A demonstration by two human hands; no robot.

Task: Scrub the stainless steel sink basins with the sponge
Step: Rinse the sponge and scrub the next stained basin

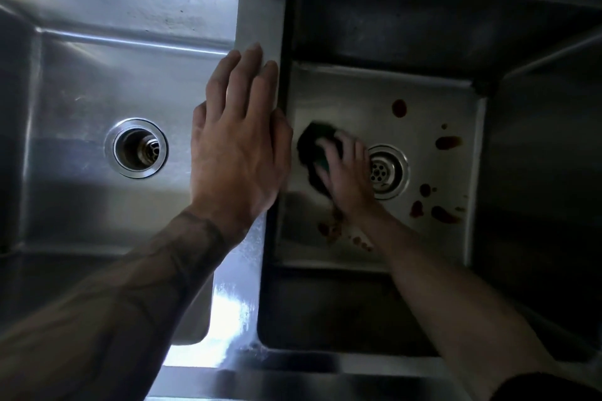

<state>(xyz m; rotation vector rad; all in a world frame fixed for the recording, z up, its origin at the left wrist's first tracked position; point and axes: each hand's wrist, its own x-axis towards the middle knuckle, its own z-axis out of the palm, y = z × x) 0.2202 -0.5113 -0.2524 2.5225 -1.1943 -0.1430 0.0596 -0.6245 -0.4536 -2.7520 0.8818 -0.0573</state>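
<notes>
Right hand grip pressed on sponge in right basin, left hand flat, fingers spread on divider

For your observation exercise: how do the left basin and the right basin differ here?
The right basin has reddish-brown spots on its floor; the left basin looks clean. The right hand presses a sponge inside the right basin; the left basin holds nothing, the left hand resting on the divider. Both are steel with round drains.
</notes>
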